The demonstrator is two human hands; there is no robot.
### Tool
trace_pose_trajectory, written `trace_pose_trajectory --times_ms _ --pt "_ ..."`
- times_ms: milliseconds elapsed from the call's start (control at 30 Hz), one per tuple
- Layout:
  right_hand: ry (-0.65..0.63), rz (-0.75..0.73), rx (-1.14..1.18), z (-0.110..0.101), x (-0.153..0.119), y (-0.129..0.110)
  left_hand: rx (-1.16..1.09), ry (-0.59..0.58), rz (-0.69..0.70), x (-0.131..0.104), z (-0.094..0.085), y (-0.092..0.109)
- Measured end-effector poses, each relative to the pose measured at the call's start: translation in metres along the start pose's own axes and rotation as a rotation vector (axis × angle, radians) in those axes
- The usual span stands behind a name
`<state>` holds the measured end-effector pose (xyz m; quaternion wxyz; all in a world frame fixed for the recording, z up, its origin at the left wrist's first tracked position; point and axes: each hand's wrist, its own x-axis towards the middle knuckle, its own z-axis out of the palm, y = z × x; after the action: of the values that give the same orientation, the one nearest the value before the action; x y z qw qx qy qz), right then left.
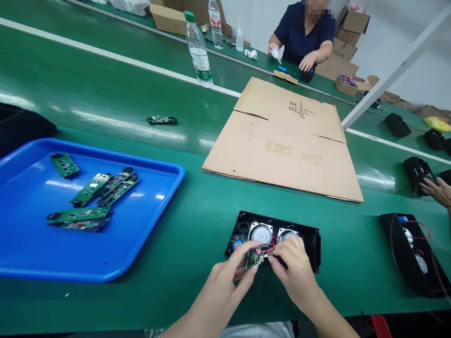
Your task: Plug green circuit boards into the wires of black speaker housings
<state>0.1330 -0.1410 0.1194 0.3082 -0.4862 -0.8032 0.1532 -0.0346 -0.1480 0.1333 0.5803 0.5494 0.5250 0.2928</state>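
Observation:
My left hand [229,274] is closed, with a small green circuit board [255,257] pinched between thumb and fingers. At the board's right edge, the fingers of my right hand [296,265] are pressed together on a small white connector [266,256]. Red and dark wires [269,247] loop above it. Whether the connector is seated in the board cannot be made out. Both hands are over a black speaker panel [312,244], which lies on the green table. Two round speakers [261,233] are mounted in it, and a blue round part [237,244] sits at its left.
A blue tray [148,234] with several circuit boards is at left. Another board [162,120] lies beyond it. Flattened cardboard [282,136] and a water bottle [199,56] stand ahead. An open black housing [398,249] is at right, near another person's hand [437,190]. A co-worker [305,33] sits opposite.

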Motion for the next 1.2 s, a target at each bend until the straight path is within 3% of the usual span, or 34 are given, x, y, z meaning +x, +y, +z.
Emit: trace_pose_trajectory --times_ms 200,367,633,733,833,1000,1100,1200 --pt "0.074 -0.064 -0.133 0.001 0.003 -0.006 0.042 0.02 0.046 0.004 0.004 0.003" --pt "0.041 -0.162 -0.272 0.0 0.005 -0.012 -0.018 0.014 0.041 0.008 0.008 -0.002" --pt "0.124 -0.023 -0.098 0.008 0.0 -0.007 0.023 -0.012 0.084 0.007 0.003 -0.006" --pt "0.05 0.031 -0.052 0.005 0.002 -0.001 0.079 -0.076 0.15 0.009 -0.003 -0.002" --pt "-0.062 -0.008 -0.063 0.0 0.005 0.004 0.114 -0.114 0.177 0.01 -0.006 -0.003" --pt "-0.063 -0.032 -0.096 0.003 0.007 0.002 0.007 -0.073 0.184 0.011 -0.001 -0.008" --pt "-0.048 -0.04 -0.121 0.002 0.008 0.002 -0.06 -0.049 0.143 0.011 0.001 -0.003" --pt "-0.153 0.029 -0.051 -0.011 0.014 0.005 -0.05 -0.04 0.034 0.008 -0.001 0.003"
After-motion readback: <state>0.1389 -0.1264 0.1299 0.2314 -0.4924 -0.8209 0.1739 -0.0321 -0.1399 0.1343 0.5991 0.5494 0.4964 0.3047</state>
